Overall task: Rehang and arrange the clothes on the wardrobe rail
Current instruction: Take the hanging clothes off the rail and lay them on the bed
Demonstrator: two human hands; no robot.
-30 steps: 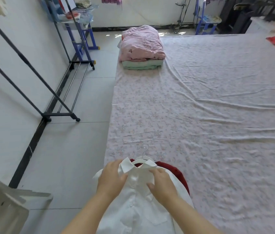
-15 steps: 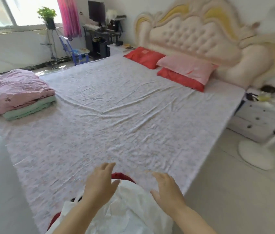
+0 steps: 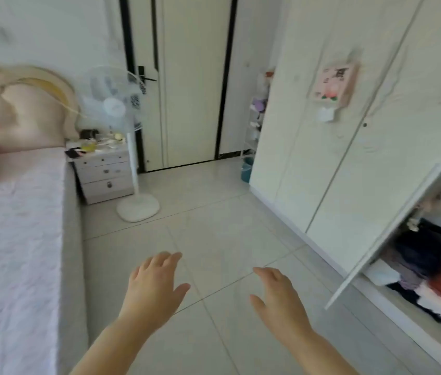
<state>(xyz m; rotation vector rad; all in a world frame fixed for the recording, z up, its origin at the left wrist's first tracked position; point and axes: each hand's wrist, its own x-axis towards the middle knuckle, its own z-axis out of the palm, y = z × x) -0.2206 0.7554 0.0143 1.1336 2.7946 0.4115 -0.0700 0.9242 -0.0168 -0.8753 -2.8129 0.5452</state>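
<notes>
My left hand [image 3: 154, 288] and my right hand [image 3: 281, 299] hover over the tiled floor, palms down, fingers spread and holding nothing. A white wardrobe [image 3: 335, 131] fills the right side. One wardrobe door [image 3: 392, 234] stands ajar at the lower right, and behind it lie folded and piled clothes [image 3: 435, 266] in dark blue, rust red and white. No rail, hanger or white shirt appears in this view.
The bed [image 3: 16, 253] with its pale flowered sheet runs along the left. A white standing fan [image 3: 130, 147] and a bedside drawer unit [image 3: 103, 171] stand beyond it. A closed room door [image 3: 192, 82] is straight ahead, with open tiled floor between bed and wardrobe.
The view has swung right from the bed to the wardrobe side. Both hands have left the white shirt on the bed and now hang free over the floor.
</notes>
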